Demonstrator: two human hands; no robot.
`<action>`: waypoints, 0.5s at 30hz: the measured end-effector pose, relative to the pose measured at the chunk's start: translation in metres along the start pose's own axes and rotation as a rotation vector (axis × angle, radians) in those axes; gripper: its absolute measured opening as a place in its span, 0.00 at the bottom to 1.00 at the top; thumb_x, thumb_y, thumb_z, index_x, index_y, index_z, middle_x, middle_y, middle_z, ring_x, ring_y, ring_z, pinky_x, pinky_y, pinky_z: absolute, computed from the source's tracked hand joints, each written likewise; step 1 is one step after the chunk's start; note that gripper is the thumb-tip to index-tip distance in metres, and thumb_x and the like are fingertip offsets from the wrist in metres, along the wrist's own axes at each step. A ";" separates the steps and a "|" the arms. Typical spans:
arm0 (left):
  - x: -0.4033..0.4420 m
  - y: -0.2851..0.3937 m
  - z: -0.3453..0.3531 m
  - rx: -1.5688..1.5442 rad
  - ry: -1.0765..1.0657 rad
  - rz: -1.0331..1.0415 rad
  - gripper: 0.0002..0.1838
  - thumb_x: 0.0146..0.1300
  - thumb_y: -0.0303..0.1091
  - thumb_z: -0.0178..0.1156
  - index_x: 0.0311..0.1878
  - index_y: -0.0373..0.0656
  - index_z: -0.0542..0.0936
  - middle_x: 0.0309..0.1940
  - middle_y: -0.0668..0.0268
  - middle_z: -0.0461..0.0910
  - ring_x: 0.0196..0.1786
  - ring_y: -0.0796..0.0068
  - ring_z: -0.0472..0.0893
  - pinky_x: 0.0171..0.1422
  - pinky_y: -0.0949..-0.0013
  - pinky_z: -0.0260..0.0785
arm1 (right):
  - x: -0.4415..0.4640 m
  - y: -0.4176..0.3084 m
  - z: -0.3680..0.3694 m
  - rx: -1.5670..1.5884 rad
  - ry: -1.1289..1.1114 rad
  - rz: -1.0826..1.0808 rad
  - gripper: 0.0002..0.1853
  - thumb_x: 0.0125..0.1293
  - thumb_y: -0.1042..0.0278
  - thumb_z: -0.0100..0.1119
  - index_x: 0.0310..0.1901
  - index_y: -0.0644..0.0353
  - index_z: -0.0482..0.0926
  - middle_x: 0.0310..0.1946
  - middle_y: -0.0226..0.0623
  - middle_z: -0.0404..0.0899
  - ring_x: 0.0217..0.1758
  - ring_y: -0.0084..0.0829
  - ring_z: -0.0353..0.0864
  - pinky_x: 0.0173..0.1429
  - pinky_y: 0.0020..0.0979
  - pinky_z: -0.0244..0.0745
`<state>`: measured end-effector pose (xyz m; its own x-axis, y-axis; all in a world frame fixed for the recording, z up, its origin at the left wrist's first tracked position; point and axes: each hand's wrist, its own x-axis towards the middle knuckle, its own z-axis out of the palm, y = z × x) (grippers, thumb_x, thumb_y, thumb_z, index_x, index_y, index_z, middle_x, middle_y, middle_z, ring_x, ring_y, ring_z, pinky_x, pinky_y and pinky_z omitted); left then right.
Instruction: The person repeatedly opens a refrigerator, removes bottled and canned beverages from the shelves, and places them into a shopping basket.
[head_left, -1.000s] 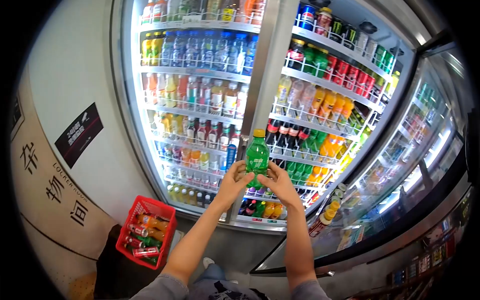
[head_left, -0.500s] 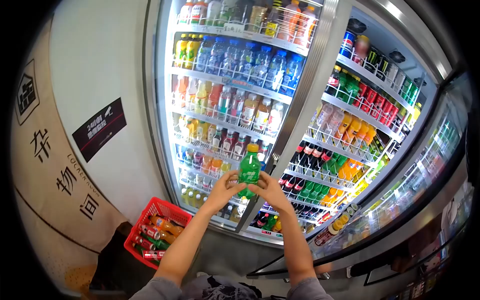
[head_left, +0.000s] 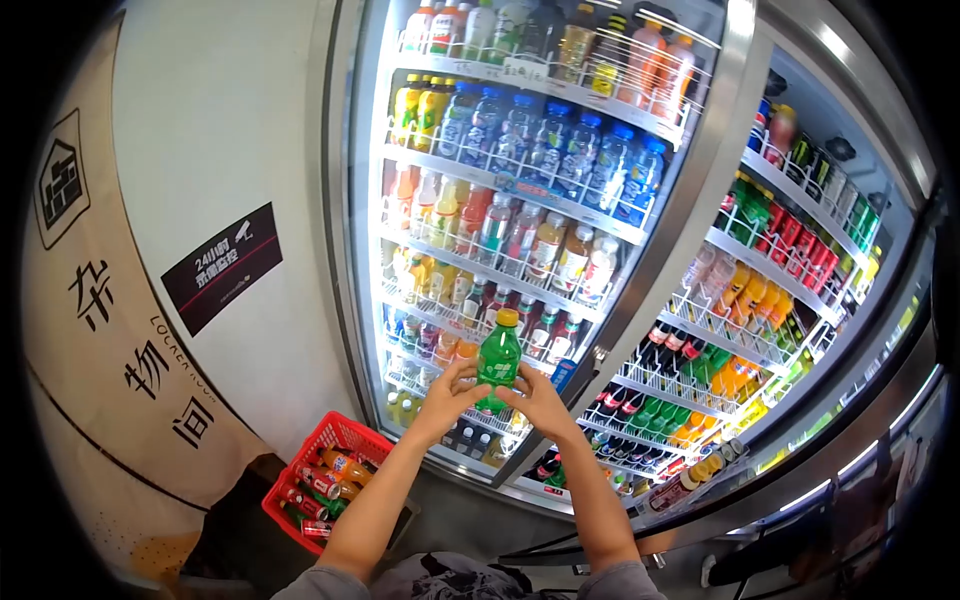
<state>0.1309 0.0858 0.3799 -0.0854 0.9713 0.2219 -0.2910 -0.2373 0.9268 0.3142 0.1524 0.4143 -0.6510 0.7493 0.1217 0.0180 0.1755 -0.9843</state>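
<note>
Upright in front of me is a green plastic soda bottle with a yellow cap and white characters on its green label. My left hand grips its lower left side, with the thumb across the front. On the opposite side, my right hand also closes round the lower part of the bottle. Both thumbs nearly meet near the base, and the fingers behind the bottle are partly hidden. Beyond the hands stands a glass-fronted drinks fridge with stocked shelves.
A red plastic basket at lower left holds several red cans and orange and green bottles. To the right, another fridge section has stocked shelves; its glass door stands swung out. A wall with a black sign is on the left.
The view has shifted, so the fridges sit further right. The bottle has turned in my hands, and different label markings now face me. Both hands still hold it.
</note>
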 end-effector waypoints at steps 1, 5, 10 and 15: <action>0.001 -0.004 -0.007 0.014 0.000 0.001 0.30 0.64 0.32 0.67 0.67 0.37 0.67 0.57 0.59 0.74 0.55 0.70 0.78 0.57 0.69 0.71 | 0.005 0.005 0.002 -0.008 -0.001 0.030 0.32 0.64 0.67 0.67 0.66 0.67 0.66 0.62 0.39 0.72 0.65 0.32 0.71 0.65 0.34 0.71; -0.001 -0.010 -0.031 -0.014 0.088 -0.012 0.30 0.64 0.32 0.67 0.66 0.37 0.67 0.58 0.59 0.74 0.56 0.70 0.78 0.57 0.69 0.72 | 0.031 0.022 0.019 -0.017 -0.071 -0.019 0.34 0.65 0.62 0.67 0.69 0.66 0.64 0.62 0.41 0.72 0.68 0.35 0.70 0.67 0.35 0.69; -0.006 -0.011 -0.066 0.072 0.192 -0.009 0.30 0.64 0.33 0.67 0.65 0.37 0.67 0.58 0.59 0.74 0.57 0.70 0.77 0.57 0.69 0.72 | 0.067 0.046 0.042 -0.033 -0.184 -0.154 0.36 0.68 0.64 0.63 0.72 0.65 0.58 0.63 0.42 0.72 0.67 0.36 0.72 0.67 0.35 0.69; -0.019 -0.008 -0.076 0.104 0.360 -0.039 0.31 0.65 0.32 0.66 0.68 0.36 0.66 0.60 0.57 0.72 0.62 0.67 0.74 0.64 0.66 0.68 | 0.089 0.050 0.066 0.014 -0.265 -0.112 0.32 0.67 0.70 0.63 0.69 0.66 0.62 0.56 0.40 0.76 0.61 0.31 0.74 0.62 0.33 0.71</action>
<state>0.0625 0.0686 0.3450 -0.4116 0.9076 0.0826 -0.2034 -0.1798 0.9625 0.2069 0.1858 0.3677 -0.8241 0.5322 0.1940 -0.0745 0.2376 -0.9685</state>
